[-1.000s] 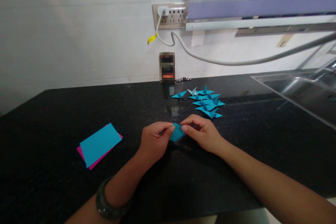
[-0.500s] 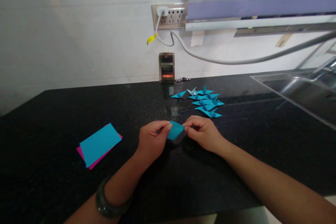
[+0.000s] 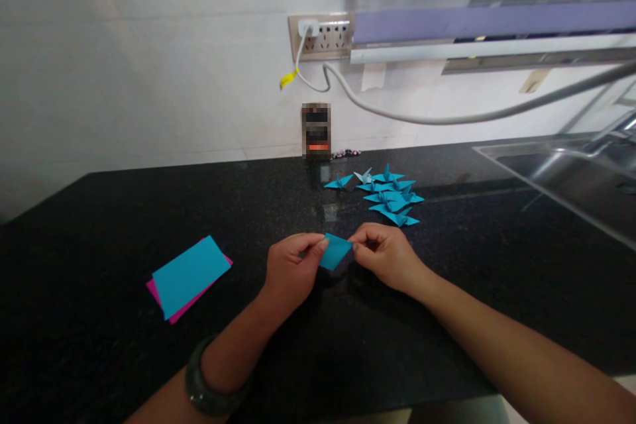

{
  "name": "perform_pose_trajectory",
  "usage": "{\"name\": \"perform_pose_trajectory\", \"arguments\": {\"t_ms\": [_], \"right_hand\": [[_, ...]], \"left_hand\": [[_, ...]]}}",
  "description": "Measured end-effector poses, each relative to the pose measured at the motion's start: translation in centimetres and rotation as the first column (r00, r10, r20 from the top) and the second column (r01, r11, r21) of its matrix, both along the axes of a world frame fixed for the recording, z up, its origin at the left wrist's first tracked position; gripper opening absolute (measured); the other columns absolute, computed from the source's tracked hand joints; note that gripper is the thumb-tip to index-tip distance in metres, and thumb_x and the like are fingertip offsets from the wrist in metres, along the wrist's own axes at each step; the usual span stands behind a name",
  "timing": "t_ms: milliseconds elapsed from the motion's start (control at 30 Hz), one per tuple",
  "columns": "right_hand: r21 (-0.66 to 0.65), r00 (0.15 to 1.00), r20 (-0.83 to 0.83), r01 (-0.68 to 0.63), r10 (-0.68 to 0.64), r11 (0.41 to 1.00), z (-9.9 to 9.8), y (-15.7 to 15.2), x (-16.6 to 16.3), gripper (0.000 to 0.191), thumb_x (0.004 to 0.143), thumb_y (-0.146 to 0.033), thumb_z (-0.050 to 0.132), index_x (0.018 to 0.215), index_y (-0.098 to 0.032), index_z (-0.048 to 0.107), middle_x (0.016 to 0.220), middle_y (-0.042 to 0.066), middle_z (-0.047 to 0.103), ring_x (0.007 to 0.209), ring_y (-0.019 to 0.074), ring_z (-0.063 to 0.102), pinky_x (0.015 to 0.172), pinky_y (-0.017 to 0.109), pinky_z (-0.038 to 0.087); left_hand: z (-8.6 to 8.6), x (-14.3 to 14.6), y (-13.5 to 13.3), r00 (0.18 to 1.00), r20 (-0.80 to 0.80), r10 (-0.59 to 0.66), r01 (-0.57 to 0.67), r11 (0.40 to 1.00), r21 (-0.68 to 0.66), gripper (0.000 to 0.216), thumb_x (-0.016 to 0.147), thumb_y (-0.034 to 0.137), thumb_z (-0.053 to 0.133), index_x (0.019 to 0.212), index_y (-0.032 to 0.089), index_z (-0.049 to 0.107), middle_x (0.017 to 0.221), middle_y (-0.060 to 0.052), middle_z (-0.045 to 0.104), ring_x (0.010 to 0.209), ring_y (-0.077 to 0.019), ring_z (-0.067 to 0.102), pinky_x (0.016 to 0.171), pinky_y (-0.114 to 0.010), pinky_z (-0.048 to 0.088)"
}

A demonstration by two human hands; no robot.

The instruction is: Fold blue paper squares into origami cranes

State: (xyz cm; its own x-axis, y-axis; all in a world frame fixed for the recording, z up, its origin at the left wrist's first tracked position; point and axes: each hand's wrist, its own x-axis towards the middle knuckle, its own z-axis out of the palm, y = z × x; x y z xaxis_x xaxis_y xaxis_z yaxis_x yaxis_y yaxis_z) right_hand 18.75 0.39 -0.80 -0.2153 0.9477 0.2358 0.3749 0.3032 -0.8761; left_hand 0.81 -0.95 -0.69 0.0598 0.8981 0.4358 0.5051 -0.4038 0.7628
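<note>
Head view: left hand (image 3: 292, 268) pinches folded blue paper (image 3: 336, 253) above the worktop (image 3: 248, 209); right hand (image 3: 390, 255) pinches its right corner, the exact contact unclear. Folding seems the current step; the next crease calls for aligned edges.

The right hand (image 3: 385, 253) has shifted out to the right corner of the blue paper (image 3: 335, 253). More of its face shows now.

Kitchen: metal sink (image 3: 566, 179), dark countertop (image 3: 248, 202)

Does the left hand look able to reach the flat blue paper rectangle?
Likely yes: only black countertop separates the left hand from the rectangle, though that hand pinches small folded blue paper.
</note>
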Motion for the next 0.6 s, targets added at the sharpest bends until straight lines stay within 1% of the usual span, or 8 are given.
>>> {"name": "perform_pose_trajectory", "arguments": {"t_ms": [133, 200, 233, 300, 367, 433, 533, 600], "right_hand": [[0.006, 1.0, 0.001, 0.009, -0.009, 1.0, -0.13, 0.25, 0.12, 0.012, 0.071, -0.019, 0.052, 0.066, -0.016, 0.063, 0.063, 0.001, 0.059, 0.057, 0.0115, 0.052, 0.053, 0.023, 0.04], [0.015, 1.0, -0.016, 0.007, -0.006, 1.0, -0.1, 0.27, 0.1, 0.013, 0.074, -0.022, 0.052, 0.07, -0.016, 0.063, 0.064, 0.002, 0.059, 0.057, 0.0118, 0.052, 0.054, 0.023, 0.041], [0.031, 1.0, -0.026, -0.005, 0.006, 1.0, -0.05, 0.24, 0.04, 0.014, 0.076, -0.025, 0.054, 0.073, -0.016, 0.063, 0.066, 0.002, 0.06, 0.059, 0.0122, 0.053, 0.054, 0.024, 0.042], [0.085, 0.997, -0.037, -0.064, 0.067, 0.994, 0.04, 0.09, -0.17, 0.015, 0.078, -0.029, 0.056, 0.077, -0.016, 0.064, 0.07, 0.003, 0.06, 0.064, 0.0128, 0.055, 0.058, 0.024, 0.044], [0.148, 0.989, -0.028, -0.139, 0.145, 0.979, 0.07, -0.11, -0.4, 0.013, 0.08, -0.027, 0.056, 0.075, -0.017, 0.064, 0.071, 0.003, 0.059, 0.067, 0.0122, 0.055, 0.062, 0.024, 0.044], [0.189, 0.983, -0.012, -0.176, 0.181, 0.966, 0.02, -0.23, -0.54, 0.016, 0.082, -0.022, 0.052, 0.071, -0.017, 0.063, 0.069, 0.002, 0.058, 0.065, 0.0113, 0.055, 0.062, 0.024, 0.044], [0.211, 0.985, -0.002, -0.168, 0.172, 0.963, -0.15, -0.08, -0.4, 0.016, 0.081, -0.018, 0.051, 0.072, -0.017, 0.064, 0.068, 0.002, 0.059, 0.063, 0.011, 0.055, 0.06, 0.023, 0.044], [0.209, 0.991, -0.003, -0.133, 0.137, 0.969, -0.24, 0.24, -0.13, 0.016, 0.079, -0.016, 0.052, 0.07, -0.017, 0.064, 0.067, 0.002, 0.06, 0.062, 0.0114, 0.056, 0.059, 0.023, 0.044]], "left_hand": [[0.15, -0.2, 0.12, 0.999, 0.028, 0.031, -0.031, 0.999, -0.018, 0.013, 0.077, 0.023, 0.059, 0.074, 0.017, 0.071, 0.07, -0.001, 0.071, 0.062, -0.0137, 0.064, 0.058, -0.022, 0.049], [0.27, -0.22, 0.14, 0.998, 0.04, 0.045, -0.045, 0.999, -0.024, 0.012, 0.077, 0.022, 0.06, 0.075, 0.016, 0.071, 0.07, -0.001, 0.071, 0.061, -0.0135, 0.063, 0.057, -0.021, 0.048], [0.33, -0.19, 0.12, 0.999, 0.042, 0.031, -0.03, 0.999, -0.024, 0.012, 0.077, 0.022, 0.06, 0.075, 0.016, 0.071, 0.07, -0.001, 0.071, 0.061, -0.0132, 0.063, 0.057, -0.021, 0.048], [0.43, -0.03, 0.0, 0.999, 0.04, -0.037, 0.038, 0.999, -0.029, 0.013, 0.077, 0.022, 0.059, 0.074, 0.017, 0.07, 0.069, -0.001, 0.07, 0.061, -0.0126, 0.063, 0.058, -0.021, 0.048], [0.5, 0.19, -0.17, 0.992, 0.037, -0.116, 0.118, 0.992, -0.042, 0.014, 0.078, 0.023, 0.059, 0.072, 0.017, 0.07, 0.068, 0.0, 0.07, 0.062, -0.0121, 0.063, 0.058, -0.02, 0.047], [0.52, 0.32, -0.3, 0.989, 0.043, -0.138, 0.14, 0.989, -0.05, 0.014, 0.078, 0.022, 0.059, 0.071, 0.018, 0.07, 0.067, 0.0, 0.069, 0.061, -0.0119, 0.062, 0.059, -0.02, 0.047], [0.54, 0.16, -0.26, 0.993, 0.061, -0.098, 0.102, 0.993, -0.058, 0.013, 0.078, 0.022, 0.059, 0.072, 0.018, 0.071, 0.069, 0.0, 0.07, 0.062, -0.0123, 0.063, 0.059, -0.021, 0.048], [0.63, -0.13, -0.07, 0.996, 0.079, -0.036, 0.041, 0.997, -0.069, 0.013, 0.077, 0.023, 0.06, 0.073, 0.018, 0.071, 0.069, 0.0, 0.07, 0.062, -0.013, 0.063, 0.058, -0.021, 0.048]]}}
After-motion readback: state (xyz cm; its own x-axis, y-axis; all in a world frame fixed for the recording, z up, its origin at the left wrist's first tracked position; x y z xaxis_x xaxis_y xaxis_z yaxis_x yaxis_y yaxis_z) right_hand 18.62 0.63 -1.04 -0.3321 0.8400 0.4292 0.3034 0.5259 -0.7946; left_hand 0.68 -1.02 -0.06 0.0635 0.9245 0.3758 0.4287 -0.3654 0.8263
